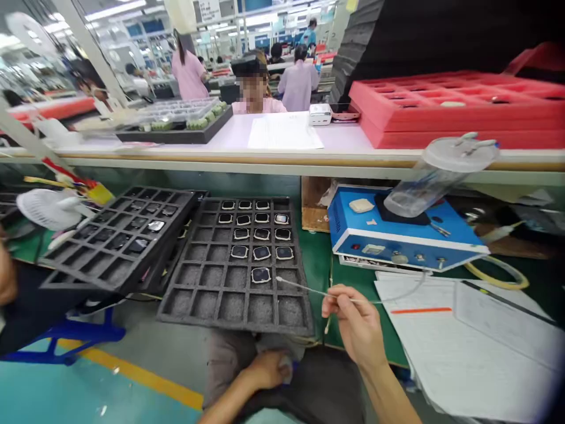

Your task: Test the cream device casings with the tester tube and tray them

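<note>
My right hand pinches a thin white cable between thumb and fingers. The cable's small end hovers at the right side of a black foam tray, near a smartwatch case in one compartment. Several similar square watch cases with dark faces sit in the tray's upper and right compartments; one has a lighter face. Low over my lap, my left hand is closed round a small greyish, partly blue thing, mostly hidden and blurred.
A second foam tray with dark pieces stands at left by a white fan. A blue instrument box bears a clear plastic jar. Papers lie at right. Red foam trays stand on the shelf; people work beyond.
</note>
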### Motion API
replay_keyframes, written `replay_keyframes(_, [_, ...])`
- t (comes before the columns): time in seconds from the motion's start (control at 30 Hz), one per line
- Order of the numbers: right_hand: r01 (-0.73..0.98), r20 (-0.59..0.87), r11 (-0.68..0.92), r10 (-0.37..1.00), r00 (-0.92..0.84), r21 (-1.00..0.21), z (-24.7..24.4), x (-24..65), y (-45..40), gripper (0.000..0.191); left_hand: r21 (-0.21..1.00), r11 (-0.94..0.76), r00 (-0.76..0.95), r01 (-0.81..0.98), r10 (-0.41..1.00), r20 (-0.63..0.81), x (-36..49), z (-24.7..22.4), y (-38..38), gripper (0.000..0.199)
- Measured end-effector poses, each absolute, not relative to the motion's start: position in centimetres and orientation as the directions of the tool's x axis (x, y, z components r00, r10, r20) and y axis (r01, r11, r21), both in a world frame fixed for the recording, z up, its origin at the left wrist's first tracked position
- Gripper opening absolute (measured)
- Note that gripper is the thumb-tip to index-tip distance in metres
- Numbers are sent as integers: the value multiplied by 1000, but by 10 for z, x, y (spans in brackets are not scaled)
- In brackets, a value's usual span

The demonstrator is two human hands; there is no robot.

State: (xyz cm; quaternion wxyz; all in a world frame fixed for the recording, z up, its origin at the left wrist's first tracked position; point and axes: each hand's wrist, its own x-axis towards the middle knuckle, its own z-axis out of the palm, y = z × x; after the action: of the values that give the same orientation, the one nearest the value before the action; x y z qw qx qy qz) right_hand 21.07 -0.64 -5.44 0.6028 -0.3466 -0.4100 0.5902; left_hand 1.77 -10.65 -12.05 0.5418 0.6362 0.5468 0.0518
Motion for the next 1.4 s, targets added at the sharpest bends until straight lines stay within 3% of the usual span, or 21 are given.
replay_keyframes(0.1, [-527, 122, 47, 986, -110, -849, -45, 196, -18, 25, 740, 206, 358, 641, 772, -526, -10, -65, -134, 41])
replay_keyframes(0.2, [-530, 127, 21, 978, -166, -848, -39, 179, -27, 26, 804, 48, 407, 593, 844, -351, -30, -7, -126, 35])
replay_keyframes(0.3, [-424, 144, 58, 974, -174, -904, -37, 168, -29, 24, 604, -141, 174, 784, 985, 5, -41, 17, -90, 31])
replay_keyframes(0.37, [-353, 166, 103, 974, -153, -930, -36, 167, -26, 22, 518, -149, 108, 842, 988, 109, -41, 14, -68, 26])
replay_keyframes(0.57, [-246, 211, 215, 977, 43, -945, -38, 181, -5, 25, 381, -239, 237, 893, 970, 53, -26, -11, -69, 14])
replay_keyframes(0.77, [-33, 344, 358, 916, 206, -933, -49, 182, 26, 29, 343, -279, 311, 897, 949, -42, -12, -3, -85, 13])
replay_keyframes(0.9, [90, 420, 413, 853, 311, -906, -64, 184, 43, 31, 295, -335, 361, 895, 932, -36, -1, 17, -32, 22])
replay_keyframes(1.17, [79, 460, 467, 802, 380, -881, -81, 182, 47, 32, 105, -410, 418, 906, 905, -78, 21, 17, 52, 25])
replay_keyframes(1.27, [83, 482, 488, 797, 365, -869, -81, 179, 49, 32, 122, -399, 406, 909, 913, -46, 21, 13, 50, 24])
replay_keyframes(1.4, [110, 509, 506, 781, 361, -855, -84, 179, 51, 29, 315, -341, 353, 886, 935, 21, 16, 5, 57, 14])
